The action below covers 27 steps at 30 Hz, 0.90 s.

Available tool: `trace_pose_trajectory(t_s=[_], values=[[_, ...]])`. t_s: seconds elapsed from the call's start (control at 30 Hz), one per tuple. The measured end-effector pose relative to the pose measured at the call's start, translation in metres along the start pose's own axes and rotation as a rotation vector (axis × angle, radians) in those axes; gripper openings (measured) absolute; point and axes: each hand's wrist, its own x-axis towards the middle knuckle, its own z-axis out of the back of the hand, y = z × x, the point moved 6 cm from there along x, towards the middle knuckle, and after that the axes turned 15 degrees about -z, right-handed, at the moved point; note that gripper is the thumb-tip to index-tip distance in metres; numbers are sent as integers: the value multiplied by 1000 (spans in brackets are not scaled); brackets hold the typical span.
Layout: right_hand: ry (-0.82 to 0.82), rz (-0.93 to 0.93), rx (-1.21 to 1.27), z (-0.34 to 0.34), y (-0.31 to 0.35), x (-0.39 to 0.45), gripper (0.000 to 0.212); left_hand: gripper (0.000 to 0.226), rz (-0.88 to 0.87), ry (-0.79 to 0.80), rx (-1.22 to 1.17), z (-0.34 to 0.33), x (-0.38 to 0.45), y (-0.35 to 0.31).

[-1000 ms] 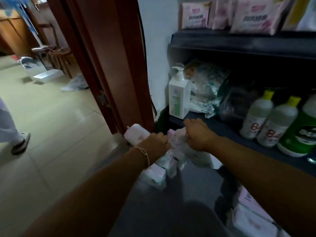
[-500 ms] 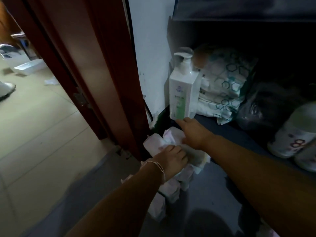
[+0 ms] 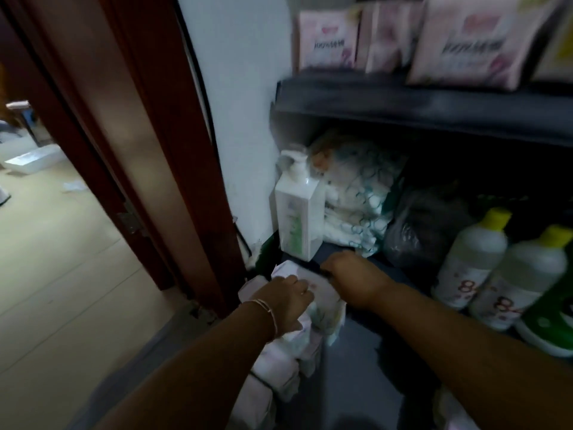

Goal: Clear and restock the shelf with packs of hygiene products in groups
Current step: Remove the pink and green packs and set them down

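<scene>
Your left hand [image 3: 288,301] and right hand [image 3: 353,279], fingers curled on the pale packs [image 3: 322,305], have lifted that bundle from low down up against the shelf edge [image 3: 400,276] beside the pump bottle [image 3: 299,215]: restocking seems underway.

both hands [image 3: 288,301] pressed packs [image 3: 322,302] against shelf [image 3: 403,103] corner.

— How is the light?
— Dim by the shelf [image 3: 434,100]; its lower bay sinks into deep shadow. Brightness comes from the left, through the doorway onto the pale tiled floor [image 3: 55,249].
— Any glare?
— A soft sheen on the door frame [image 3: 136,156] and pump bottle [image 3: 299,212].
— Sharpness?
— Soft overall; the pink packs [image 3: 465,41] up top are smeared, and straight lines bow at the edges.
</scene>
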Motion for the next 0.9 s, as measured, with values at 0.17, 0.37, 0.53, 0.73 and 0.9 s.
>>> trace_pose_trajectory(t_s=[0.17, 0.37, 0.53, 0.73, 0.9], values=[[-100, -40, 109, 90, -38, -64, 27, 40, 110, -89, 5, 118, 26, -17], [-350, -165, 199, 211, -103, -143, 33, 35, 104, -374, -35, 267, 70, -54], [-536, -314, 218, 261, -142, -167, 30, 38, 55, -621, -79, 322, 85, -59], [-838, -494, 93, 320, -163, -149, 43, 59, 60, -732, 96, 368, 91, -29], [-925, -590, 60, 350, -188, -138, 44, 81, 101, -637, 72, 394, 110, -1]])
